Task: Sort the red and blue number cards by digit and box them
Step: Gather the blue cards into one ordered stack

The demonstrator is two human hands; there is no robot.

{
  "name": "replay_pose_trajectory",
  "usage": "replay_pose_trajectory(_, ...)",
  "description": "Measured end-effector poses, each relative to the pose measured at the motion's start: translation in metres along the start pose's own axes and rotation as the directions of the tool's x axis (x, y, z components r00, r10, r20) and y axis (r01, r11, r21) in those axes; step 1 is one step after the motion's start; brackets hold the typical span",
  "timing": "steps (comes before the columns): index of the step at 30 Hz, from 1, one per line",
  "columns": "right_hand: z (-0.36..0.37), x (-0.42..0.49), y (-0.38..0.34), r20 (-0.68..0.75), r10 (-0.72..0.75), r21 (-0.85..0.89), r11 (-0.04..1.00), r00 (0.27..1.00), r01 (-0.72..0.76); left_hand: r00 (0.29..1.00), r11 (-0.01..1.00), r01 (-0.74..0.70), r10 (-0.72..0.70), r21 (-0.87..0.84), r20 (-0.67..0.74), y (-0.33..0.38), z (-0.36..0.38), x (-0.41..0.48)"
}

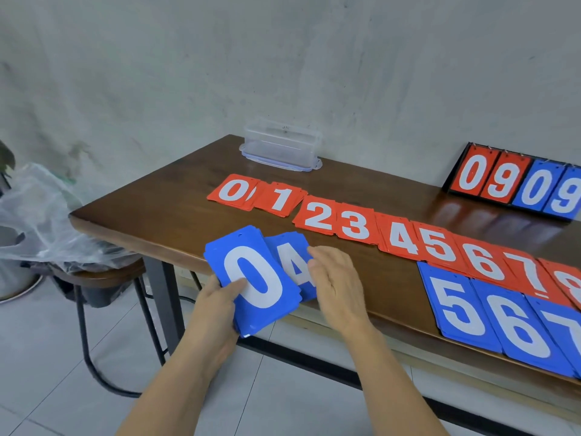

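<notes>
My left hand (217, 305) grips a stack of blue cards (254, 284) with a 0 on top, held at the table's front edge. My right hand (334, 278) lies with relaxed fingers on a blue 4 card (294, 262) that rests on the table beside the stack. Red piles run in a row across the table: red 0 (231, 191), red 1 (281, 198), red 2 (317, 217), red 3 (353, 226), then 4, 5, 6, 7 and more to the right. In front of them lie the blue 5 (456, 305), blue 6 (518, 330) and blue 7 (562, 325). A clear plastic box (281, 146) stands at the table's back edge.
A flip scoreboard (515, 180) showing 0 9 0 9 stands at the back right of the dark wooden table (141, 215). A stool (103, 272) with a plastic bag on it stands left of the table. The wall is close behind.
</notes>
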State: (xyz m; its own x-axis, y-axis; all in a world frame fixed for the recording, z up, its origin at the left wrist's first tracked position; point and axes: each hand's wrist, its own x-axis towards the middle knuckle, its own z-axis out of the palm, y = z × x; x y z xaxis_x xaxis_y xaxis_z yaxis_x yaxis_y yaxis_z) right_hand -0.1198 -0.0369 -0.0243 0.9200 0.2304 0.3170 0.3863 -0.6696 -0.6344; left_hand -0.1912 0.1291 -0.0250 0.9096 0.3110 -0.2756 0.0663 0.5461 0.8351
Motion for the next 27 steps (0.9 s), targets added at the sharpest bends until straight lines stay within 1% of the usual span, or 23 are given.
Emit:
replay_pose_trajectory(2, -0.006, 0.003, 0.007, 0.048, 0.047, -0.158, 0.987, 0.998, -0.039, 1.0, 1.0, 0.008, -0.008, -0.003, -0.01, -0.002, 0.006, 0.002)
replay_pose_trajectory(4, -0.008, 0.007, 0.009, 0.124, 0.083, -0.19, 0.98, 0.989, -0.059, 1.0, 1.0, 0.01, -0.01, 0.012, -0.019, -0.004, 0.014, 0.003)
replay_pose_trajectory(8, -0.006, 0.008, 0.0, 0.191, 0.046, -0.084, 0.996, 0.981, -0.03, 0.999, 0.996, 0.003, 0.002, 0.094, -0.046, -0.013, 0.026, 0.003)
replay_pose_trajectory(13, -0.002, 0.008, 0.003, 0.221, 0.018, -0.031, 0.999, 0.975, -0.012, 0.983, 0.991, 0.123, -0.115, 0.049, -0.143, -0.022, 0.024, 0.011)
replay_pose_trajectory(15, 0.0, 0.005, 0.002, 0.241, 0.0, 0.019, 1.0, 0.971, -0.004, 0.982, 0.989, 0.146, -0.14, 0.035, -0.13, -0.022, 0.022, 0.011)
replay_pose_trajectory(17, 0.002, -0.001, -0.004, 0.255, -0.027, 0.073, 0.997, 0.966, 0.009, 0.986, 0.99, 0.141, -0.139, 0.022, -0.088, -0.021, 0.023, 0.008)
replay_pose_trajectory(19, 0.006, -0.01, -0.01, 0.247, -0.042, 0.104, 0.994, 0.968, 0.017, 0.993, 0.995, 0.103, -0.102, 0.013, -0.064, -0.019, 0.025, 0.002)
replay_pose_trajectory(21, 0.009, -0.017, -0.013, 0.22, -0.031, 0.122, 0.993, 0.975, 0.004, 0.997, 0.998, 0.063, -0.062, 0.028, -0.047, -0.02, 0.025, -0.003)
replay_pose_trajectory(23, 0.008, -0.025, -0.013, 0.189, -0.009, 0.173, 0.985, 0.982, -0.024, 0.999, 0.997, 0.053, -0.052, 0.051, -0.011, -0.021, 0.024, -0.007)
replay_pose_trajectory(25, 0.002, -0.034, -0.009, 0.129, 0.001, 0.201, 0.979, 0.992, -0.027, 0.997, 0.996, 0.069, -0.071, 0.056, 0.03, -0.023, 0.024, -0.01)
replay_pose_trajectory(27, -0.011, -0.044, 0.0, 0.025, 0.012, 0.198, 0.98, 1.0, -0.017, 0.994, 0.995, 0.09, -0.092, 0.041, 0.065, -0.024, 0.028, -0.014)
